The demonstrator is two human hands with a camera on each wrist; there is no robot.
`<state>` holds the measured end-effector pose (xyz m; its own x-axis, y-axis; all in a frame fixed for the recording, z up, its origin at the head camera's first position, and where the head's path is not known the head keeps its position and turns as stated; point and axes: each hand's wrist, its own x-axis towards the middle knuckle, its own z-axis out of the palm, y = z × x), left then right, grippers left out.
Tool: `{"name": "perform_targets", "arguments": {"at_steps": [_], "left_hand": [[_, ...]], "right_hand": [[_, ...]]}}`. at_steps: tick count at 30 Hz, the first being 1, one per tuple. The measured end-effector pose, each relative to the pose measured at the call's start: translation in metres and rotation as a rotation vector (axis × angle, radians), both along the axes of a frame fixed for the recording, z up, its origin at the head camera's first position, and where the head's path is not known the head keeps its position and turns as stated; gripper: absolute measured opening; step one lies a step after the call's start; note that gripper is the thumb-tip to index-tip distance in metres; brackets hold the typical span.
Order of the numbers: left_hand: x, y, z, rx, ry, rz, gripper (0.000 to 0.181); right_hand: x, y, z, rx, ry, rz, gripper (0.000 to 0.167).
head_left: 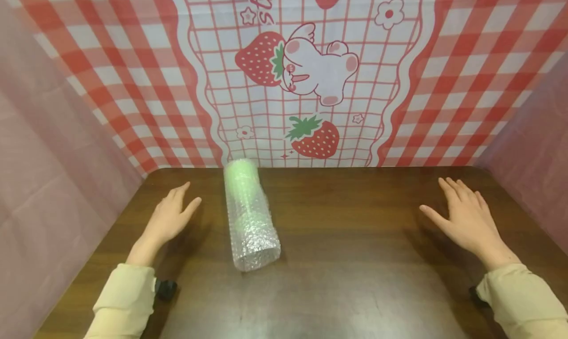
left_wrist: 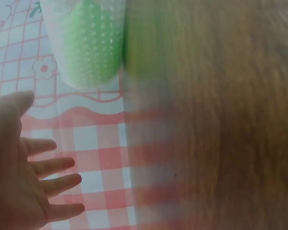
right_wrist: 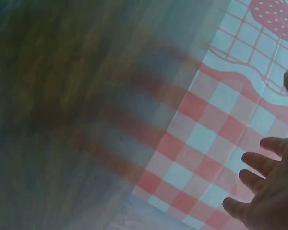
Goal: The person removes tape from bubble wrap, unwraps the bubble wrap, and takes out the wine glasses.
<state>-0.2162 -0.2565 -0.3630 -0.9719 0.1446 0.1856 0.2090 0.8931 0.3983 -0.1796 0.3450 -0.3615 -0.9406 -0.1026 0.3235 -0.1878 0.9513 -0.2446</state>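
A green cylindrical thing in clear bubble wrap (head_left: pixel 250 216) stands on the brown table, left of the middle; the wrap blurs what it is. Its open-looking sleeve end faces the near side. To its left, apart from it, is my left hand (head_left: pixel 166 218), fingers spread and holding nothing. The left wrist view has the wrapped green thing (left_wrist: pixel 93 45) at the top, beyond the thumb of the left hand (left_wrist: pixel 19 172). Far off on the right side, my right hand (head_left: pixel 470 220) has its fingers extended and touches no object. The right wrist view shows the right hand (right_wrist: pixel 273 187) at its edge.
The brown wooden table (head_left: pixel 346 240) has rounded far corners. Behind it hangs a red-and-white checked cloth (head_left: pixel 443 83) with strawberry prints. Pink curtains (head_left: pixel 53 171) flank both sides. Dark devices, such as the black one (head_left: pixel 166 289), sit at the wrists.
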Motion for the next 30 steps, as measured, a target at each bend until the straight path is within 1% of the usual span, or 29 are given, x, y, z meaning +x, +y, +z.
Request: {"name": "perform_targets", "arguments": {"at_steps": [3, 7, 10, 12, 14, 18, 20, 23, 26, 30], "left_hand": [[0.002, 0.0, 0.0, 0.006, -0.011, 0.039, 0.069], [0.008, 0.0, -0.001, 0.028, -0.049, 0.092, 0.068], [0.01, 0.001, -0.002, 0.067, -0.067, 0.129, 0.064], [0.01, 0.002, -0.003, 0.103, -0.079, 0.141, 0.061], [0.009, 0.004, -0.003, 0.146, -0.09, 0.139, 0.058], [0.006, 0.009, -0.002, 0.23, -0.115, 0.114, 0.055], [0.004, 0.011, -0.002, 0.252, -0.128, 0.107, 0.054], [0.003, 0.014, -0.002, 0.263, -0.15, 0.104, 0.054], [0.002, 0.016, -0.004, 0.281, -0.174, 0.105, 0.053], [0.001, 0.019, -0.005, 0.294, -0.195, 0.102, 0.051]], "right_hand": [[-0.001, -0.002, 0.001, -0.012, 0.022, -0.022, 0.076], [-0.002, -0.007, 0.001, -0.045, 0.056, -0.075, 0.068], [-0.003, -0.015, 0.001, -0.09, 0.044, -0.101, 0.065], [-0.005, -0.022, 0.002, -0.115, 0.022, -0.106, 0.065], [-0.007, -0.03, 0.002, -0.139, 0.018, -0.096, 0.063], [-0.014, -0.045, 0.003, -0.18, 0.024, -0.054, 0.06], [-0.017, -0.052, 0.004, -0.199, 0.02, -0.03, 0.059], [-0.022, -0.061, 0.004, -0.224, 0.012, -0.002, 0.058], [-0.025, -0.07, 0.004, -0.266, -0.015, 0.014, 0.059], [-0.03, -0.084, 0.003, -0.392, -0.101, 0.027, 0.065]]}}
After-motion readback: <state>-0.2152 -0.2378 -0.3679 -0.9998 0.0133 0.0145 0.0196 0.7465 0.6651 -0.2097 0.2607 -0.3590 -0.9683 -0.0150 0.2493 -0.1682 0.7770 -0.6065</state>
